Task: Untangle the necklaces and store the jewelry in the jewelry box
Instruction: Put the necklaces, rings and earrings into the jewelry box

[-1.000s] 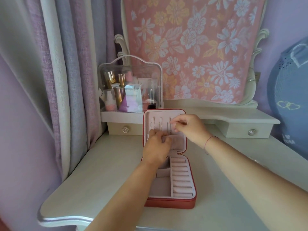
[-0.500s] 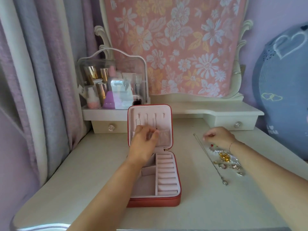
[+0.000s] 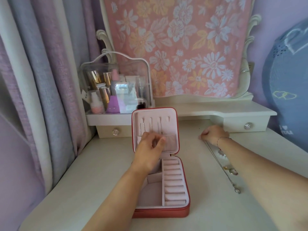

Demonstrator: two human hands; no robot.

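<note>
- Standing open mid-table, the jewelry box (image 3: 186, 212) has its lid (image 3: 171, 117) upright at 12 o'clock.
- The left hand (image 3: 150, 145) curls its fingers against the lid's pocket; whether it pinches anything cannot be told.
- At 2 o'clock from the box, the right hand (image 3: 214, 134) lies curled at a necklace's (image 3: 229, 178) far end, its grip hidden.
- The necklace runs toward 5 o'clock, with a strip of table (image 3: 100, 172) separating it from the box.
- More tabletop spreads at 9 o'clock, out to the curtain (image 3: 50, 97).

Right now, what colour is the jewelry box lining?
The lining is pale pink, clearest in head view.
</note>
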